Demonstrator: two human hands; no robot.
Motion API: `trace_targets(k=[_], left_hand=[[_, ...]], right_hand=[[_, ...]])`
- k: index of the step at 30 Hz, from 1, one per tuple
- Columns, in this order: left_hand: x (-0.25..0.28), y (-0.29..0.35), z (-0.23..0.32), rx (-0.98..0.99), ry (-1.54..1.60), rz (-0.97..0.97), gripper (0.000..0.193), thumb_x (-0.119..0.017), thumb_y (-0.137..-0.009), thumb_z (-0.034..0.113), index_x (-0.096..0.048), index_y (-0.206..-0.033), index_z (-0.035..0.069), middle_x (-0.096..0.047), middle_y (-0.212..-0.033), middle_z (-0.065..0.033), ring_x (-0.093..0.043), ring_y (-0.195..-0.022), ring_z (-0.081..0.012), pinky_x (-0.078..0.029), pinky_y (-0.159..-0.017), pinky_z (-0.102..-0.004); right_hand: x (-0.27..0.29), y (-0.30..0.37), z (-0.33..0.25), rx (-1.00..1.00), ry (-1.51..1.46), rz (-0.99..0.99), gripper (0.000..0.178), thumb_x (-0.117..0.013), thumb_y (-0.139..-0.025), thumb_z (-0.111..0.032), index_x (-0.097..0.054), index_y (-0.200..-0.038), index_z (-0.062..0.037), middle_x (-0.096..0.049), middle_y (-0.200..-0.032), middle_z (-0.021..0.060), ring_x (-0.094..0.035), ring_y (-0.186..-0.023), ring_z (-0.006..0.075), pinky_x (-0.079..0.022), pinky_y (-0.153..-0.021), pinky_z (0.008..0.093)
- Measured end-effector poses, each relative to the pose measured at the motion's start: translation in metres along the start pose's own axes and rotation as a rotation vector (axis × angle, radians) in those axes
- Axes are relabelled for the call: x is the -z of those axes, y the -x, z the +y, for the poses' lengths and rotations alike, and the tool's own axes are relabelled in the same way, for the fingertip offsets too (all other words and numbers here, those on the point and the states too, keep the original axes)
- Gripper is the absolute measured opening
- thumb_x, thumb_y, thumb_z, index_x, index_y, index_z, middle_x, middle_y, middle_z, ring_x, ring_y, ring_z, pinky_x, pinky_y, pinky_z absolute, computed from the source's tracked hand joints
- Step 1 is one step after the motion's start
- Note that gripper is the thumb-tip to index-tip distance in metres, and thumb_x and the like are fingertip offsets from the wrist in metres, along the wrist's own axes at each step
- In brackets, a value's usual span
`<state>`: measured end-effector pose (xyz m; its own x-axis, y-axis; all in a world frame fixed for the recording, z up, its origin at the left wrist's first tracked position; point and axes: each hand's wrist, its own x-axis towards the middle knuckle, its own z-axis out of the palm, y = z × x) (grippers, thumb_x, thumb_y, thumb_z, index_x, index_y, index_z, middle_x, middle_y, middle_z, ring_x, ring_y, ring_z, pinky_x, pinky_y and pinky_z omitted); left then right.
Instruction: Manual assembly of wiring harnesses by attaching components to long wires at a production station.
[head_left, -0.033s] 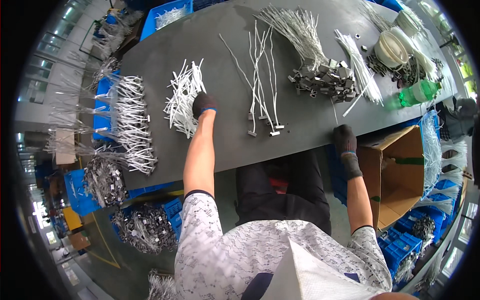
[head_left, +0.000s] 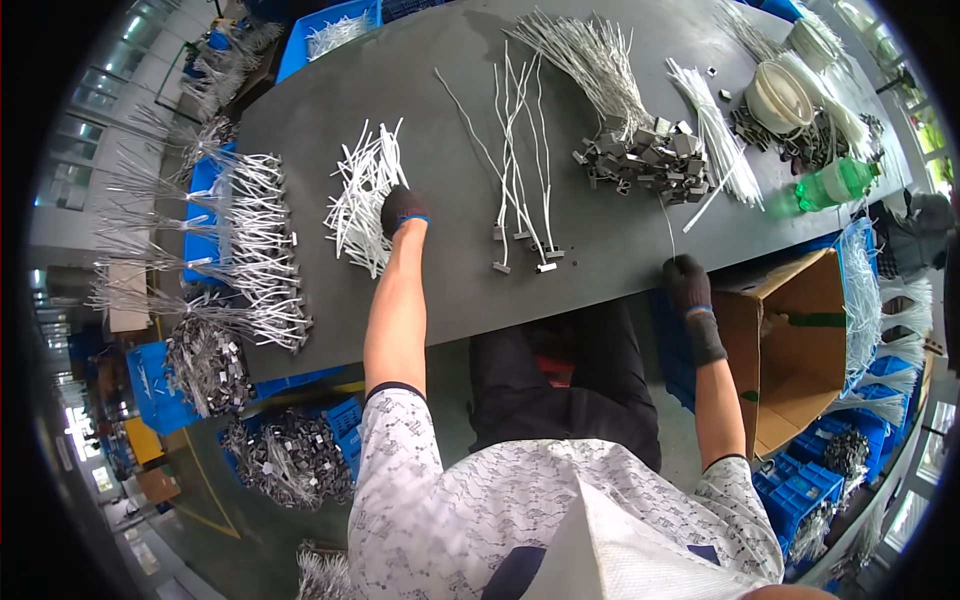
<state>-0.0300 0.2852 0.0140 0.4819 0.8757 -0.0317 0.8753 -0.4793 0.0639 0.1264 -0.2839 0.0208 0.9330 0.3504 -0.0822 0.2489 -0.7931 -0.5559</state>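
Note:
My left hand [head_left: 403, 210], in a dark glove, rests on the right side of a loose pile of white tubes [head_left: 352, 208]. Its fingers curl down into the pile and are mostly hidden. At the table's front edge, my gloved right hand [head_left: 687, 285] is closed on the end of a thin wire [head_left: 672, 226]. That wire runs up toward a heap of small metal clips [head_left: 655, 160] with long pale strands [head_left: 590, 65] fanning out behind. Between my hands lie several white-sleeved wires [head_left: 515, 170] with small metal pieces at their near ends.
A bundle of white tubes [head_left: 715, 135], a white tub [head_left: 780, 97] and a green bottle [head_left: 838, 185] occupy the table's right side. Tied bundles [head_left: 262, 245] line its left edge. An open cardboard box [head_left: 795, 345] stands below my right hand; a blue crate [head_left: 345, 440] holds clips below left.
My right hand has moved slightly down, toward me, and the thin wire trails from it. My left hand stays at the pile of tubes.

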Motion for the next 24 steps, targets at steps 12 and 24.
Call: trace_targets(k=[12, 24], left_hand=[[0.002, 0.059, -0.020, 0.398, 0.971, -0.501, 0.017, -0.073, -0.083, 0.022, -0.073, -0.086, 0.006, -0.074, -0.087, -0.0112, -0.072, -0.076, -0.0219, -0.056, -0.061, -0.0367], [0.046, 0.297, 0.171, 0.308, 2.150, -0.855, 0.010, -0.066, -0.096, 0.011, -0.064, -0.106, 0.007, -0.071, -0.088, -0.0081, -0.071, -0.077, -0.0242, -0.062, -0.075, -0.0444]], right_hand=[[-0.016, 0.313, 0.191, 0.030, 0.505, -0.818, 0.027, -0.056, -0.094, -0.026, -0.072, -0.105, -0.0068, -0.071, -0.106, 0.0226, -0.067, -0.101, 0.0430, -0.054, -0.085, 0.0484], [-0.005, 0.245, 0.075, 0.147, 0.262, -0.275, 0.023, -0.049, -0.097, -0.019, -0.068, -0.099, -0.0079, -0.070, -0.096, 0.0224, -0.067, -0.094, 0.0433, -0.053, -0.077, 0.0503]])
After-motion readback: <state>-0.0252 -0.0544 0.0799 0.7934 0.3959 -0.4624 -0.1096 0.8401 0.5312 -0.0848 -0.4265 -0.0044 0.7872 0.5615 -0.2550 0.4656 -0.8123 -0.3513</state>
